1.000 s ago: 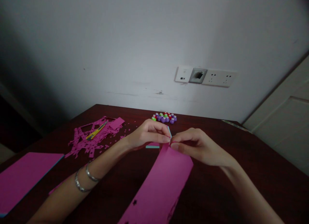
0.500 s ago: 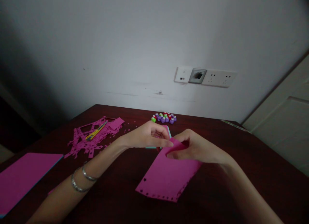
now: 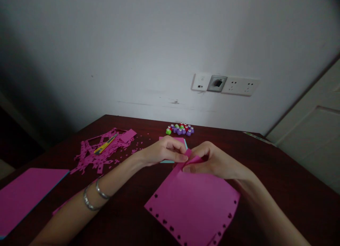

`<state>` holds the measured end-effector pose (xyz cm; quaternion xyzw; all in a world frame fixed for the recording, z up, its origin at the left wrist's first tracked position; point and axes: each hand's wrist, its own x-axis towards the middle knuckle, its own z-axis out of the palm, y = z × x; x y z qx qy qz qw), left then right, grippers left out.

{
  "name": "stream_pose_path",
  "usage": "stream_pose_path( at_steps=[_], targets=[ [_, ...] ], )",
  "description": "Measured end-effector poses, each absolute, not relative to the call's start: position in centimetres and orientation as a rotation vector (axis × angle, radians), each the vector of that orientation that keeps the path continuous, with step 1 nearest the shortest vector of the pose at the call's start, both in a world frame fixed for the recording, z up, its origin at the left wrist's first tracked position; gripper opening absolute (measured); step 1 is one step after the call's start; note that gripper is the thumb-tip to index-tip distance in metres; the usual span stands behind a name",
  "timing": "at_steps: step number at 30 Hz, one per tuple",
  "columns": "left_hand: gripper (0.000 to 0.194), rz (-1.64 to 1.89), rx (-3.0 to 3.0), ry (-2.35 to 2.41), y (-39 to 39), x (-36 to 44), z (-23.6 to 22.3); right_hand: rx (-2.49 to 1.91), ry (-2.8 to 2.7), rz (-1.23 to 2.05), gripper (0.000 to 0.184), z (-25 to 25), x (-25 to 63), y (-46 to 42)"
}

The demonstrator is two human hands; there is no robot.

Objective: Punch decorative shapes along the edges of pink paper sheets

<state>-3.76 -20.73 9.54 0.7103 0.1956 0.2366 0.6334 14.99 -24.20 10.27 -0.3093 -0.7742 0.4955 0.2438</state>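
Both hands grip the far end of a pink paper sheet (image 3: 196, 200), with small shaped holes punched along its near and side edges. My left hand (image 3: 170, 150) pinches a narrow strip at the sheet's far corner between thumb and fingers. Close beside it, my right hand (image 3: 212, 159) pinches a raised flap of the same sheet, thumb on top. The near part of the sheet hangs toward me over the dark table. Behind the hands lies a small pink and light-blue stack of paper (image 3: 172, 160), partly covered by the left hand.
A yellow utility knife (image 3: 105, 144) rests on a heap of pink paper scraps (image 3: 87, 152) at the left. Larger pink sheets (image 3: 32, 193) lie at the near left. Several small coloured hole punches or figures (image 3: 180, 130) stand near the wall, below sockets (image 3: 240, 86).
The sheet's near end has spread wider and come nearer, showing more punched holes on both sides. A strip at the far corner now stands apart. My left hand has shifted slightly.
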Motion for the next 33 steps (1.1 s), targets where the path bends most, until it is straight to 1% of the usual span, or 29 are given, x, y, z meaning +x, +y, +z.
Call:
stream_pose_path(
  at_steps=[3, 6, 14, 22, 30, 33],
  targets=[
    [0.027, 0.567, 1.581, 0.434, -20.72, -3.78, 9.42, -0.810, -2.115, 1.316, 0.020, 10.46, 14.95, -24.30],
    [0.026, 0.570, 1.614, 0.457, -20.79, -3.88, 9.65, -0.879, -2.102, 1.298, 0.017, 10.76, 15.09, -24.46],
    [0.025, 0.572, 1.830, 0.532, -20.91, -3.79, 10.17, -1.011, -2.222, 1.295, 0.021, 10.61, 15.56, -24.07],
    [0.025, 0.498, 2.056, 0.545, -20.57, -4.49, 10.30, -1.081, -2.138, 1.332, 0.022, 10.50, 15.52, -24.09],
    [0.020, 0.480, 1.873, 0.446, -20.74, -4.00, 9.86, -0.975, -2.085, 1.453, 0.017, 10.46, 15.22, -24.13],
    [0.022, 0.476, 1.781, 0.412, -20.70, -3.97, 9.64, -0.943, -2.121, 1.455, 0.019, 10.48, 15.31, -24.28]
  ],
)
